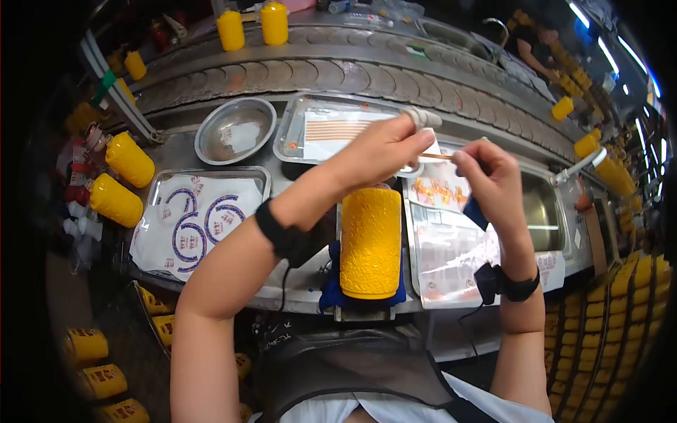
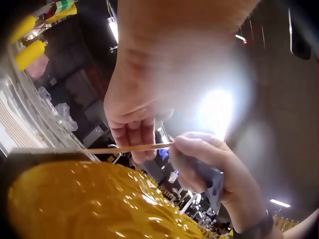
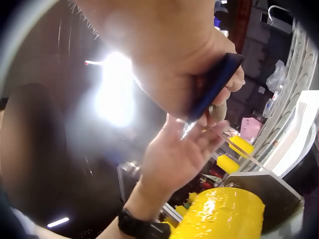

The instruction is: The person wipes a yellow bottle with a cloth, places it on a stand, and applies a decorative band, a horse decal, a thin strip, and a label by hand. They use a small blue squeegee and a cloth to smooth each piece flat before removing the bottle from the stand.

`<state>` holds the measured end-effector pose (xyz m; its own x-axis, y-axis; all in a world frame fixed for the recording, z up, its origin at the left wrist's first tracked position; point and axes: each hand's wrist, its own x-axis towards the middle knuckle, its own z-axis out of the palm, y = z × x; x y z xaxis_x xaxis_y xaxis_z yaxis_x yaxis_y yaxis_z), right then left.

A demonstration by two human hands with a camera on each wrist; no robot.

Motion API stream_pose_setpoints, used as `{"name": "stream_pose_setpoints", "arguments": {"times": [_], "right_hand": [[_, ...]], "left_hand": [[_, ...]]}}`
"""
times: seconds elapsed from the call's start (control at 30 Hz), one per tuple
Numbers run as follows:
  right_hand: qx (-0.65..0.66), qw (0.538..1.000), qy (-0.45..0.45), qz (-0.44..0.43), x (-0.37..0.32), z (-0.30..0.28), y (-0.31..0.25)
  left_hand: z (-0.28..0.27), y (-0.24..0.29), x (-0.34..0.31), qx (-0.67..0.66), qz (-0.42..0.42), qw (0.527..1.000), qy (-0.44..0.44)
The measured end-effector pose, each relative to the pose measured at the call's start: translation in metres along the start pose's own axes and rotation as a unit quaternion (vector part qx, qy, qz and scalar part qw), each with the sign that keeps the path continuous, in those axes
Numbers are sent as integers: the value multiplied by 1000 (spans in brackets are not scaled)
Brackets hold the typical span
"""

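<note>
My right hand pinches one end of a thin brown strip between thumb and finger. A flat dark blue tool with a shiny tip is held in the same hand's palm. My left hand has its fingers loosely extended at the strip, which crosses in front of them in the left wrist view; one fingertip wears a pale cover. Below both hands, a yellow textured cylinder lies on a stand padded with blue cloth. Behind it, similar strips lie on white paper.
A metal tray holds the paper, beside a round metal bowl. Printed sheets lie left, clear film and orange pieces right. More yellow cylinders stand left. A conveyor runs behind; a sink is right.
</note>
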<state>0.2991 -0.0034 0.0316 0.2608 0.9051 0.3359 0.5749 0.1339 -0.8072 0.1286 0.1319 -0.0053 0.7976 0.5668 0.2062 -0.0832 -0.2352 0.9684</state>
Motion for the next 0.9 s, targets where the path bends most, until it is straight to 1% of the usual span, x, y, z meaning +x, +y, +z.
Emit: {"name": "stream_pose_setpoints", "arguments": {"times": [0.03,0.07,0.1,0.13,0.17,0.2,0.23,0.27,0.3,0.37,0.4,0.43,0.47,0.5,0.53,0.57,0.6,0.63,0.67,0.7,0.73,0.8,0.9], "right_hand": [[34,999,-6,16,-11,-10,-4],[82,993,-3,87,-24,-20,-11],[131,979,2,157,-37,-27,-14],[177,968,3,175,-51,-29,-11],[213,956,-10,201,-66,-32,-6],[249,942,-22,225,-81,-35,0],[284,925,-36,250,-97,-38,6],[282,926,-28,249,-113,-38,15],[299,916,-45,265,-127,-45,25],[163,929,-74,324,-147,-53,43],[25,959,-41,279,-160,-47,62],[-115,967,-8,226,-170,-41,78],[-194,973,30,122,-163,-31,67],[-125,977,6,175,-158,-24,42],[-53,988,-28,143,-155,-13,21],[-19,983,-121,134,-150,-8,-3],[57,982,-177,31,-146,3,-12],[103,969,-218,60,-148,13,-21],[103,962,-245,68,-150,15,-22],[103,953,-275,72,-148,17,-22],[171,932,-296,119,-147,19,-17],[302,866,-335,217,-149,24,-4],[244,901,-279,226,-156,33,2]], "left_hand": [[-3,2,-15,-1,38,999,19],[-10,16,-33,45,18,998,36],[-15,21,-49,62,76,994,45],[-15,51,-70,32,39,999,14],[-14,61,-87,44,19,998,39],[-11,69,-102,52,-18,997,46],[-6,64,-116,80,14,994,68],[-2,64,-129,100,-4,993,66],[4,64,-141,119,-22,991,62],[27,61,-157,111,-57,990,64],[42,63,-159,144,-43,988,38],[56,65,-160,176,-27,984,11],[71,62,-162,200,11,980,-11],[82,56,-164,223,52,973,-32],[90,51,-167,265,56,961,-62],[95,51,-168,271,68,959,-51],[99,52,-168,278,81,956,-39],[101,53,-169,287,94,953,-24],[99,58,-174,297,68,952,-23],[99,60,-179,292,46,955,0],[99,61,-184,287,23,957,25],[98,55,-195,270,-18,960,66],[95,35,-211,235,-54,964,117]]}}
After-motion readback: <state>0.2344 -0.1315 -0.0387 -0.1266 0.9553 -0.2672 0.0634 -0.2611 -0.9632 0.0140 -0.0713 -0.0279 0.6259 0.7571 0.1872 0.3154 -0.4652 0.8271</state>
